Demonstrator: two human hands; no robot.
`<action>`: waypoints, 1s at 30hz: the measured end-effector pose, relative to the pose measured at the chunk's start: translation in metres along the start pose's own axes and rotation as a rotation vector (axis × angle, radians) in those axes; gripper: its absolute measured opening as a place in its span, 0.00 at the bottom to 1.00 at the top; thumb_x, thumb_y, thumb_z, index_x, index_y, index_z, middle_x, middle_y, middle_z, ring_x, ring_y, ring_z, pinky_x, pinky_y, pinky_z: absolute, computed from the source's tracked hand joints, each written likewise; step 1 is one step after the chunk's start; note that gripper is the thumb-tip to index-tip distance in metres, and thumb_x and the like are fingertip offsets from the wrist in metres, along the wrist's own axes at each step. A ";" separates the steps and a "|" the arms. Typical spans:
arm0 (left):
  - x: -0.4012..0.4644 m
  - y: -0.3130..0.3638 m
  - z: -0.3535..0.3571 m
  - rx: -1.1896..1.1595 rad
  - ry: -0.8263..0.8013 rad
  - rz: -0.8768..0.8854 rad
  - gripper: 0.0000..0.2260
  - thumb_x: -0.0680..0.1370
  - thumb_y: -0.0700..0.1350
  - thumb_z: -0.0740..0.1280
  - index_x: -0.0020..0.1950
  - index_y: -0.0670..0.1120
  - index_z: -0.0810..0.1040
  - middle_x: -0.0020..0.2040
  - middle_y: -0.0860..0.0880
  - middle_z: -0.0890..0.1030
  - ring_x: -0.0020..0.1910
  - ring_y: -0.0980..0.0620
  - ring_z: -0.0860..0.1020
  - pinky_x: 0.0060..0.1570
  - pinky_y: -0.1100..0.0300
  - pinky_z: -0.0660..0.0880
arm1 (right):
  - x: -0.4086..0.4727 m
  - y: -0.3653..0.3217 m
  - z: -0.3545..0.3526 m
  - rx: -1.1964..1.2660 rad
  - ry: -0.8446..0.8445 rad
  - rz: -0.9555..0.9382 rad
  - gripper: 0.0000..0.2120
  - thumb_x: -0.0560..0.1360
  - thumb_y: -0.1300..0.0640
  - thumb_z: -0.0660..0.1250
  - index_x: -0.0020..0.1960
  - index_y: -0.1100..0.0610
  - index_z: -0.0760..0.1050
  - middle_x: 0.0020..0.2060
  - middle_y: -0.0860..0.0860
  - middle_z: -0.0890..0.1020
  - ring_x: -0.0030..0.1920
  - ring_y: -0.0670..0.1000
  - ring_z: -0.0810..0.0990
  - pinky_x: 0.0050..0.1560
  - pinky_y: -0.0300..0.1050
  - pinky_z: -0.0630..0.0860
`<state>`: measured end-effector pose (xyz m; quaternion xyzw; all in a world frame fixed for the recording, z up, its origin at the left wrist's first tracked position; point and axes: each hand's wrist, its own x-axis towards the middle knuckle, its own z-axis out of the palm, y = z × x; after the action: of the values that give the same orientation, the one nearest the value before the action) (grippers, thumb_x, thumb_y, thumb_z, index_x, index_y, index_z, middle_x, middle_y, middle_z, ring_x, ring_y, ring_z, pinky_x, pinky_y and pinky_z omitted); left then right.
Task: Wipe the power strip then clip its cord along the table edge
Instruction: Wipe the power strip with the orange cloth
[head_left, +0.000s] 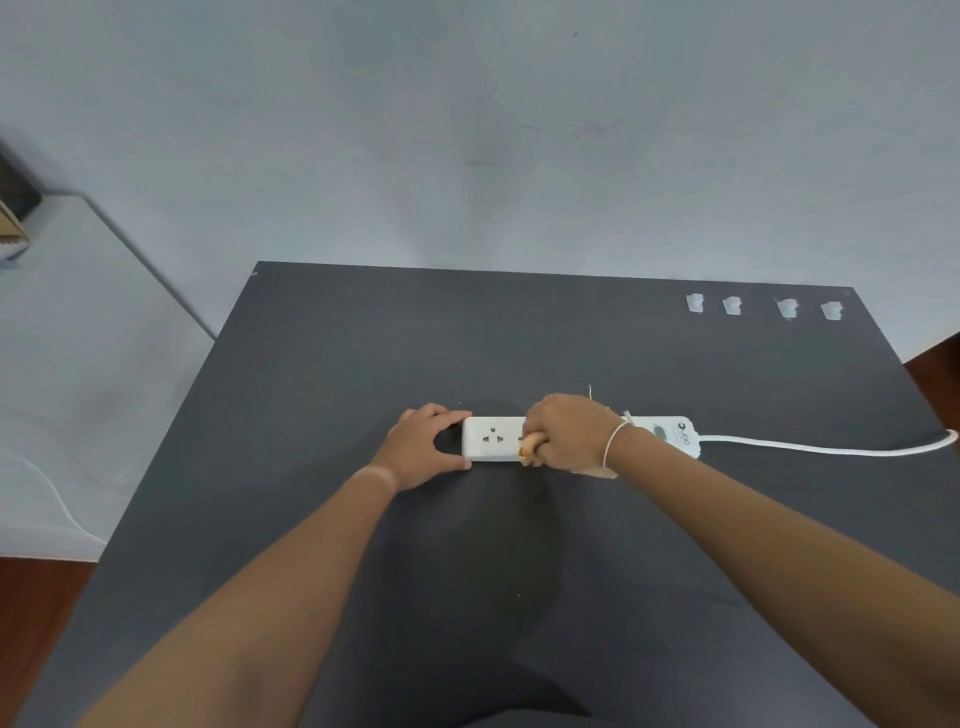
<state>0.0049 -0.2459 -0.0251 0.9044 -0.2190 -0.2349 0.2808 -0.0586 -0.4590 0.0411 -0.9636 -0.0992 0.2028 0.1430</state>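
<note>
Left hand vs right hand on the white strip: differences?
Left hand grips the white plastic power strip at its left end; right hand sits over its middle. Right hand clutches a small tan cloth; left hand holds only the strip. Both touch the strip.

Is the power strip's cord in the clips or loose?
Loose. The cord trails from the power strip toward the table's right side, while the four clips near the far edge hold nothing.

Dark grey table (311, 519), white power strip (493, 439) mid-table, cord (831, 448) trailing right, four clips (732, 305) near far edge
</note>
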 end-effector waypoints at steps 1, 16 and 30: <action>0.000 0.000 0.000 -0.001 0.000 0.000 0.30 0.68 0.52 0.73 0.69 0.56 0.68 0.62 0.52 0.72 0.63 0.49 0.66 0.66 0.55 0.65 | 0.000 0.003 -0.003 0.009 0.032 0.010 0.11 0.69 0.61 0.58 0.42 0.57 0.80 0.45 0.53 0.82 0.49 0.56 0.77 0.51 0.54 0.75; -0.002 0.007 -0.004 0.070 -0.021 -0.009 0.30 0.69 0.51 0.72 0.70 0.55 0.68 0.63 0.51 0.72 0.63 0.48 0.67 0.66 0.54 0.66 | -0.004 0.007 -0.009 -0.065 0.112 -0.003 0.15 0.72 0.65 0.56 0.53 0.59 0.77 0.55 0.53 0.79 0.53 0.56 0.74 0.54 0.41 0.63; -0.004 0.006 -0.003 0.108 -0.006 -0.005 0.30 0.70 0.52 0.72 0.70 0.54 0.67 0.62 0.50 0.73 0.62 0.47 0.67 0.66 0.53 0.66 | -0.002 -0.019 0.023 -0.193 0.030 -0.145 0.14 0.72 0.62 0.57 0.54 0.57 0.77 0.57 0.52 0.77 0.54 0.57 0.71 0.56 0.52 0.72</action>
<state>0.0023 -0.2471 -0.0179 0.9181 -0.2299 -0.2263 0.2304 -0.0725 -0.4364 0.0280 -0.9662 -0.1856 0.1670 0.0651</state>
